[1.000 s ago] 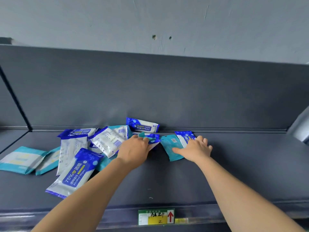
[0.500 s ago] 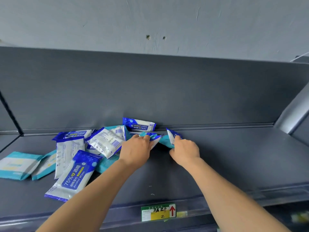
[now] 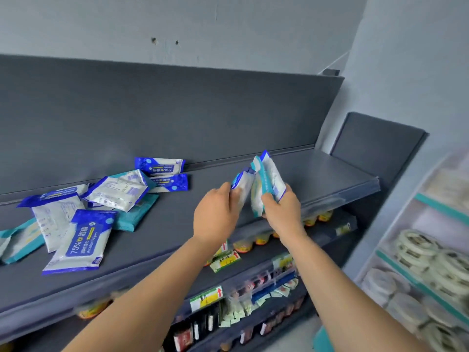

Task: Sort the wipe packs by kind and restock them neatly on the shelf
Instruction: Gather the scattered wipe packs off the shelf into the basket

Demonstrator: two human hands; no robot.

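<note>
Lifted off the shelf [image 3: 330,179]

Both hands have risen. My left hand [image 3: 215,215] pinches a blue pack [image 3: 242,185]; my right hand [image 3: 283,210] grips mixed packs [image 3: 269,182], teal and blue. Left of both, the pile [image 3: 101,204] lies unsorted: early days, I judge.

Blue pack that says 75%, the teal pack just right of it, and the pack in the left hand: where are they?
Blue 75% pack [image 3: 81,240], head view, on its blue label.
Teal pack [image 3: 138,212], head view, on its bare corner.
Left-hand pack [image 3: 244,184], head view, on its white middle.
</note>
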